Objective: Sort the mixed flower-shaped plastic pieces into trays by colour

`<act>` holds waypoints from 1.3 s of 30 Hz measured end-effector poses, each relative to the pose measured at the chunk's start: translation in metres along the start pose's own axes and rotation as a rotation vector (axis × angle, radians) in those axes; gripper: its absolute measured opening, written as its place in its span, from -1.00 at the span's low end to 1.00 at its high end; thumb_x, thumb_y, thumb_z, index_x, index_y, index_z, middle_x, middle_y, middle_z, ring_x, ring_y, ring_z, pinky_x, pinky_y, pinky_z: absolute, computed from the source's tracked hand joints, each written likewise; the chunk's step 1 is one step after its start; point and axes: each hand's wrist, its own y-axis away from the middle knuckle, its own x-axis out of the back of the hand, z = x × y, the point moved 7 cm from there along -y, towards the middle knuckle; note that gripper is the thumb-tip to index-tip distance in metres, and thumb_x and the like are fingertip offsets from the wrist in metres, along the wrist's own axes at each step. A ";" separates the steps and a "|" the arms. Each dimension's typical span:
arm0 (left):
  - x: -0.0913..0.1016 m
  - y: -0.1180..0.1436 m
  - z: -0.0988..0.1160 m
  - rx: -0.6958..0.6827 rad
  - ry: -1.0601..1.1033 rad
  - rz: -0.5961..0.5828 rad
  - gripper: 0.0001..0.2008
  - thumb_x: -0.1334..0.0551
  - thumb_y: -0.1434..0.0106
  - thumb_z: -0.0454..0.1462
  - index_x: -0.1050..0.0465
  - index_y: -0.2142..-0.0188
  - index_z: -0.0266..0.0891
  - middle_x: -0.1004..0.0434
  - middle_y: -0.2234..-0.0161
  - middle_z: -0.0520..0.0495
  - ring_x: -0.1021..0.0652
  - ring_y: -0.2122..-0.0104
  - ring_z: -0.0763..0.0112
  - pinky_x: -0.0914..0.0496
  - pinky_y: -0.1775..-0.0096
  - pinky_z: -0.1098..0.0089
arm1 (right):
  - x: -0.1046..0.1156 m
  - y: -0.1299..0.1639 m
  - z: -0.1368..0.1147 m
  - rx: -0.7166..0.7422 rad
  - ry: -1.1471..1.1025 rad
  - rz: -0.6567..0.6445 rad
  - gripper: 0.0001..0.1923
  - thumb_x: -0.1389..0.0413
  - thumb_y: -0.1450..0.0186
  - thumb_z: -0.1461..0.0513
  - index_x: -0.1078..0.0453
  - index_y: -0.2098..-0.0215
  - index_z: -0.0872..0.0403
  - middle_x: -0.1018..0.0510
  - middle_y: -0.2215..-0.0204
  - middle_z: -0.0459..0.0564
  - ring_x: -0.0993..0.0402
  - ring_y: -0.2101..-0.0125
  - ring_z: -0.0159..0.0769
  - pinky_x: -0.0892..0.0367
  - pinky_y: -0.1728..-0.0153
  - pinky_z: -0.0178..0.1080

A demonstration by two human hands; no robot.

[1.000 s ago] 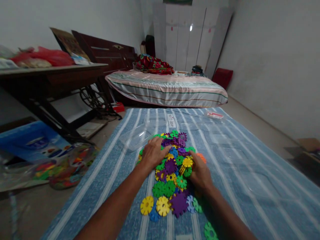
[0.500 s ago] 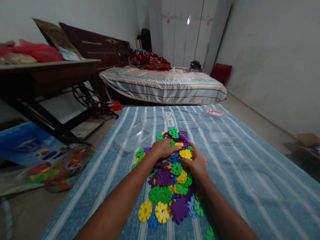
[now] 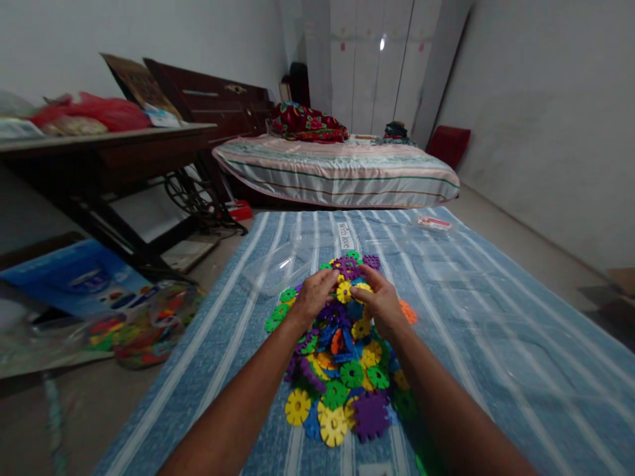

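Note:
A heap of colourful plastic notched discs and squares lies on the blue striped cloth [image 3: 238,370]. My left hand [image 3: 315,297] rests at the left of the heap's far part, its fingers loosely bent over the pieces. Facing it on the right is my right hand [image 3: 383,301], thumb and fingers apart around a yellow disc [image 3: 364,288]; a firm grip does not show. Between the hands sit another yellow disc [image 3: 343,292] and a purple square [image 3: 347,267]. Nearer me lie a large purple square [image 3: 372,415], a green disc [image 3: 352,374] and a yellow disc [image 3: 333,424].
A clear plastic container [image 3: 275,268] stands left of the heap. More transparent containers [image 3: 526,363] lie on the right. A small red-and-white box [image 3: 434,223] is near the far edge. Beyond are a bed [image 3: 337,172] and a sewing-machine table [image 3: 114,139].
My hands have drawn apart from lying over the heap to its two sides. The pieces between them have shifted, showing blue and orange ones. The view has turned slightly left.

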 end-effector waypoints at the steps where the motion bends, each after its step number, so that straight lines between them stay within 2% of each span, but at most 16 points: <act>1: 0.008 0.003 0.001 -0.034 -0.076 0.042 -0.52 -0.14 -0.14 0.10 -0.47 0.24 -0.27 -0.53 0.37 -0.03 -0.52 0.32 0.29 -0.38 0.25 0.35 | -0.007 0.000 -0.004 0.016 0.024 -0.046 -0.32 -0.35 0.04 0.13 -0.42 -0.06 0.05 -0.54 0.05 0.03 -0.44 0.04 -0.07 -0.37 0.01 -0.06; 3: 0.025 0.011 0.004 -0.090 -0.252 0.104 -0.54 -0.12 -0.14 0.08 -0.50 0.31 -0.26 -0.55 0.38 -0.03 -0.52 0.28 0.24 -0.38 0.19 0.32 | -0.018 0.001 -0.010 0.051 0.070 -0.141 -0.41 -0.33 -0.03 0.09 -0.44 -0.03 0.04 -0.56 0.09 0.03 -0.48 0.10 -0.11 -0.39 0.05 -0.07; 5: 0.044 0.024 0.002 -0.100 -0.396 0.132 -0.55 -0.12 -0.12 0.06 -0.52 0.29 -0.25 -0.58 0.33 -0.05 -0.53 0.23 0.19 -0.38 0.13 0.29 | -0.017 -0.004 -0.016 0.111 0.146 -0.183 -0.51 -0.29 -0.09 0.06 -0.48 0.04 0.05 -0.58 0.15 0.03 -0.51 0.16 -0.14 -0.42 0.11 -0.09; 7: 0.066 0.042 -0.005 -0.053 -0.543 0.199 -0.53 -0.15 -0.08 0.06 -0.53 0.23 -0.24 -0.60 0.23 -0.11 -0.54 0.17 0.13 -0.38 0.09 0.26 | -0.003 -0.020 -0.022 0.206 0.296 -0.130 -0.62 -0.22 -0.15 0.05 -0.51 0.11 0.06 -0.58 0.18 0.03 -0.51 0.17 -0.15 -0.42 0.12 -0.10; 9: 0.086 0.061 -0.013 0.008 -0.670 0.250 -0.47 -0.18 -0.04 0.08 -0.52 0.15 -0.24 -0.59 0.15 -0.16 -0.55 0.13 0.10 -0.38 0.07 0.25 | 0.017 -0.042 -0.026 0.296 0.536 -0.026 -0.66 -0.17 -0.19 0.08 -0.51 0.12 0.07 -0.58 0.15 0.05 -0.49 0.13 -0.14 -0.38 0.04 -0.09; 12: 0.101 0.083 -0.032 0.139 -0.754 0.239 -0.37 -0.22 0.01 0.14 -0.50 0.09 -0.23 -0.59 0.17 -0.15 -0.58 0.22 0.13 -0.43 0.17 0.28 | 0.037 -0.080 -0.016 0.232 0.957 0.023 -0.58 -0.17 -0.22 0.11 -0.47 0.01 0.13 -0.54 0.05 0.13 -0.44 0.03 -0.07 -0.30 -0.03 -0.10; 14: 0.103 0.088 -0.040 0.185 -0.758 0.251 -0.34 -0.24 0.03 0.15 -0.50 0.06 -0.23 -0.59 0.22 -0.14 -0.59 0.25 0.14 -0.45 0.21 0.28 | 0.038 -0.096 -0.002 0.134 1.149 -0.051 -0.54 -0.17 -0.24 0.06 -0.44 -0.03 0.14 -0.54 0.06 0.15 -0.46 0.05 -0.04 -0.32 0.03 -0.12; 16: 0.100 0.086 -0.044 0.199 -0.713 0.270 -0.33 -0.28 0.05 0.11 -0.48 0.03 -0.24 -0.59 0.25 -0.13 -0.59 0.26 0.14 -0.45 0.24 0.28 | 0.029 -0.100 0.009 0.096 1.255 -0.148 -0.53 -0.15 -0.26 -0.01 -0.44 -0.02 0.11 -0.56 0.10 0.13 -0.48 0.10 -0.04 -0.34 0.11 -0.16; 19: 0.086 0.075 -0.049 0.244 -0.485 0.257 -0.30 -0.33 0.05 0.04 -0.41 -0.04 -0.25 -0.58 0.16 -0.17 -0.60 0.30 0.17 -0.46 0.37 0.33 | 0.006 -0.090 0.016 0.157 1.250 -0.259 -0.55 -0.15 -0.26 -0.02 -0.47 0.03 0.09 -0.58 0.17 0.08 -0.50 0.17 -0.07 -0.34 0.18 -0.19; 22: 0.066 0.061 -0.045 0.246 -0.175 0.224 -0.31 -0.37 0.05 -0.03 -0.39 -0.05 -0.28 -0.52 0.00 -0.27 -0.59 0.19 0.16 -0.45 0.40 0.40 | -0.012 -0.073 0.017 0.189 1.049 -0.324 -0.57 -0.23 -0.20 0.01 -0.49 0.04 0.04 -0.60 0.24 0.01 -0.50 0.22 -0.11 -0.35 0.19 -0.19; 24: 0.052 0.053 -0.041 0.246 -0.016 0.169 -0.37 -0.38 0.05 -0.06 -0.41 -0.02 -0.23 -0.50 -0.03 -0.25 -0.57 0.11 0.16 -0.44 0.40 0.43 | -0.016 -0.063 0.017 0.149 0.851 -0.336 -0.56 -0.29 -0.12 0.00 -0.53 0.09 0.03 -0.60 0.29 -0.03 -0.51 0.26 -0.13 -0.37 0.21 -0.18; 27: 0.032 0.044 -0.040 0.319 0.182 0.050 -0.44 -0.38 0.03 -0.06 -0.43 0.02 -0.14 -0.57 0.06 -0.14 -0.59 0.22 0.25 -0.44 0.42 0.42 | -0.019 -0.050 0.017 0.012 0.561 -0.382 -0.52 -0.33 -0.05 -0.02 -0.56 0.15 0.08 -0.60 0.35 -0.06 -0.51 0.32 -0.18 -0.40 0.27 -0.19; 30: 0.017 0.033 -0.035 0.330 0.340 -0.005 -0.47 -0.40 0.05 -0.07 -0.45 0.08 -0.17 -0.61 0.23 -0.10 -0.57 0.37 0.35 -0.46 0.40 0.38 | -0.019 -0.037 0.014 -0.103 0.425 -0.427 -0.47 -0.34 -0.05 -0.02 -0.54 0.10 0.10 -0.59 0.33 -0.07 -0.50 0.31 -0.22 -0.40 0.23 -0.20; 35: 0.002 0.012 -0.014 0.216 0.293 -0.020 -0.47 -0.39 0.03 -0.07 -0.48 0.08 -0.25 -0.59 0.33 -0.09 -0.53 0.46 0.40 -0.39 0.46 0.44 | -0.010 -0.017 -0.001 -0.074 0.301 -0.375 -0.38 -0.35 -0.05 0.03 -0.45 -0.05 0.05 -0.58 0.20 -0.05 -0.49 0.18 -0.19 -0.39 0.08 -0.13; 39: -0.011 -0.001 0.014 0.053 0.106 -0.045 -0.46 -0.38 0.02 -0.10 -0.50 0.05 -0.29 -0.60 0.23 -0.11 -0.56 0.30 0.31 -0.43 0.27 0.35 | 0.002 0.001 -0.010 -0.018 0.267 -0.274 -0.29 -0.36 -0.03 0.06 -0.37 -0.13 0.02 -0.56 0.19 -0.07 -0.49 0.19 -0.17 -0.43 0.10 -0.10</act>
